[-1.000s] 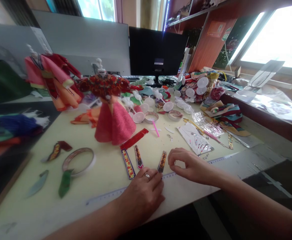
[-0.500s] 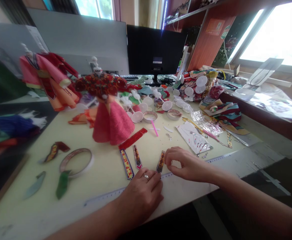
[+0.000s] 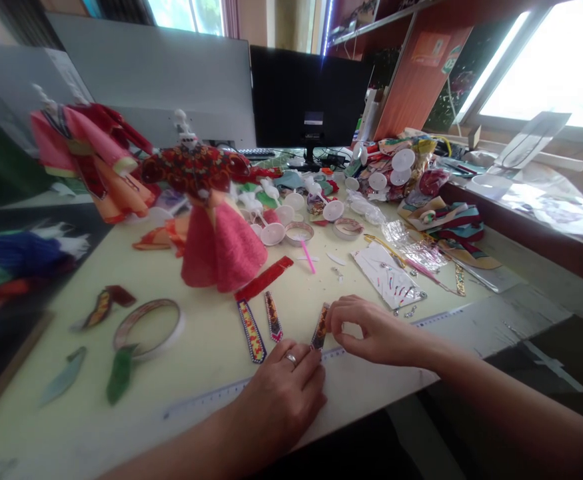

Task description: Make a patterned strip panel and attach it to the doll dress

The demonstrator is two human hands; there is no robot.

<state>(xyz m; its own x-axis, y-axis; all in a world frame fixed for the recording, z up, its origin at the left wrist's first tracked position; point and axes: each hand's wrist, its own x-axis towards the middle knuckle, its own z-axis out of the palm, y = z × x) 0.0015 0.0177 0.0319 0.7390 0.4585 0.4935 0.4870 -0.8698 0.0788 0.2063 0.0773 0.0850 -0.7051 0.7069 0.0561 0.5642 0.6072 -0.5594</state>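
A small dark patterned strip [image 3: 320,328] with a pointed, edged end lies between my hands. My left hand [image 3: 286,390], with a ring on one finger, rests on the table edge. Its fingers are closed together at the strip's lower end. On the other side, my right hand [image 3: 364,328] is curled in a pinch beside the strip's right edge; what its fingertips hold, if anything, is hidden. Left of these lie a yellow and red strip with a dark blue border [image 3: 252,332] and a shorter patterned strip with a pink tip [image 3: 273,317].
A red ribbon piece [image 3: 264,279] lies behind the strips. A doll form in a pink skirt [image 3: 221,250] stands beyond it. At the left is a tape roll [image 3: 174,333]; at the right a white card [image 3: 388,275] bears small trinkets. A ruler [image 3: 206,399] runs along the front.
Both hands keep nearly the same pose and place around the dark patterned strip. The view has shifted very slightly.
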